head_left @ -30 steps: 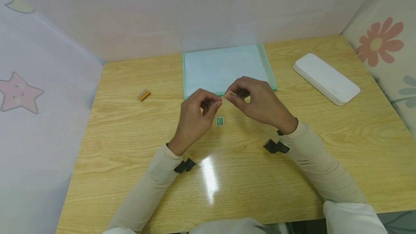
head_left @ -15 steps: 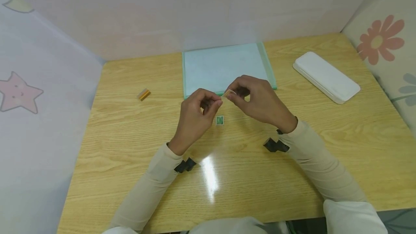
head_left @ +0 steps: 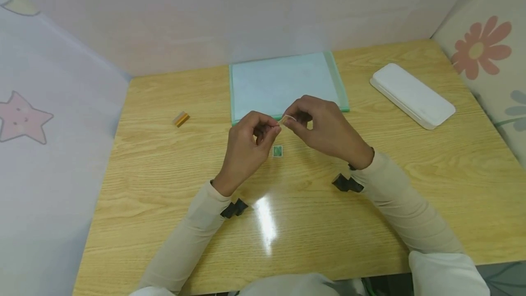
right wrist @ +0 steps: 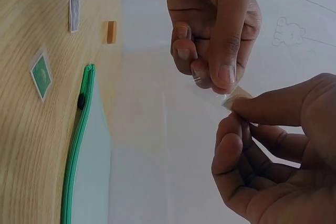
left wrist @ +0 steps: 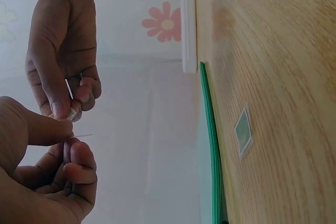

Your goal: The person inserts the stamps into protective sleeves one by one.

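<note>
My left hand [head_left: 248, 150] and right hand [head_left: 326, 129] meet above the table, fingertips almost touching. Between right thumb and forefinger I pinch a small tan, pale-edged piece like a stamp [right wrist: 240, 96]. The left thumb and forefinger pinch a thin clear plastic film [left wrist: 85, 135] beside it; whether film and piece are joined is hard to tell. On the wood below lies a small green stamp [head_left: 277, 151] in a clear sleeve. A grey stamp-like piece [right wrist: 74, 13] with a pale border shows in the right wrist view; in the head view it seems hidden by the left hand.
Behind the hands a pale-blue folder with green edging [head_left: 283, 83] lies against the back wall. At the right rear is a white case [head_left: 412, 96]. A small orange-and-brown block [head_left: 182, 120] sits at the left. Walls border the table [head_left: 144, 195] at left, back and right.
The right hand has shifted very slightly left, and the tan piece with it, closer to the left fingertips. The left hand keeps its place and pinch.
</note>
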The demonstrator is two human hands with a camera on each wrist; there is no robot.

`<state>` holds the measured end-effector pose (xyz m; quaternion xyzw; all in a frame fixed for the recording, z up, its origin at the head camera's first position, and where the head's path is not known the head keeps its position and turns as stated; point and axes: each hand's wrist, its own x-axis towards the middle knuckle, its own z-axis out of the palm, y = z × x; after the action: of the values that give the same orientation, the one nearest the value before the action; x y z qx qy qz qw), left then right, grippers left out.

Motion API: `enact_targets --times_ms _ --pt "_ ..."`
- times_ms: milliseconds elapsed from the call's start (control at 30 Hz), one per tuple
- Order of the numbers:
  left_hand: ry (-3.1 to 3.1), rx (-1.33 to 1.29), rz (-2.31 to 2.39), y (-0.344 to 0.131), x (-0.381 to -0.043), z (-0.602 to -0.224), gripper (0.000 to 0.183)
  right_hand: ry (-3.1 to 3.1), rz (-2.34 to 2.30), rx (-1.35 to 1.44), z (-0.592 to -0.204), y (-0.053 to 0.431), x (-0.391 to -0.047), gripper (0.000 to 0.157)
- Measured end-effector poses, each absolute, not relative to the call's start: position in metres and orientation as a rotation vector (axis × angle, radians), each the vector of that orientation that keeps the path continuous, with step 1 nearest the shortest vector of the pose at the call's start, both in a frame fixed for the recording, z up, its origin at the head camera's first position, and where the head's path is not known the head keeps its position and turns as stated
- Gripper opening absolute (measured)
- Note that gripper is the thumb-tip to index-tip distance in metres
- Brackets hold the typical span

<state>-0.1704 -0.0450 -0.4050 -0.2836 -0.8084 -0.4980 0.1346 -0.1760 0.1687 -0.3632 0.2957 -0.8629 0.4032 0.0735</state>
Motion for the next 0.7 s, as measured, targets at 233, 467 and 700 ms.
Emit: enact_targets --times_ms 233,467,700 --pt "-2.361 -0.798 -1.486 -0.0461 -0.1703 -0.4065 0.011 -2.539 1.229 0.953 -0.3622 0.1713 -0.1768 0.012" --pt "-2.363 -0.782 -1.554 -0.0463 -0.1702 -0.4076 0.012 -2.484 1.230 0.988 -0.3671 0.1674 -0.1770 0.007" --pt "-2.341 -0.755 -1.591 -0.0462 -0.1725 -0.4061 0.015 -2.408 1.222 0.997 -0.3673 0.1682 -0.1776 0.009"
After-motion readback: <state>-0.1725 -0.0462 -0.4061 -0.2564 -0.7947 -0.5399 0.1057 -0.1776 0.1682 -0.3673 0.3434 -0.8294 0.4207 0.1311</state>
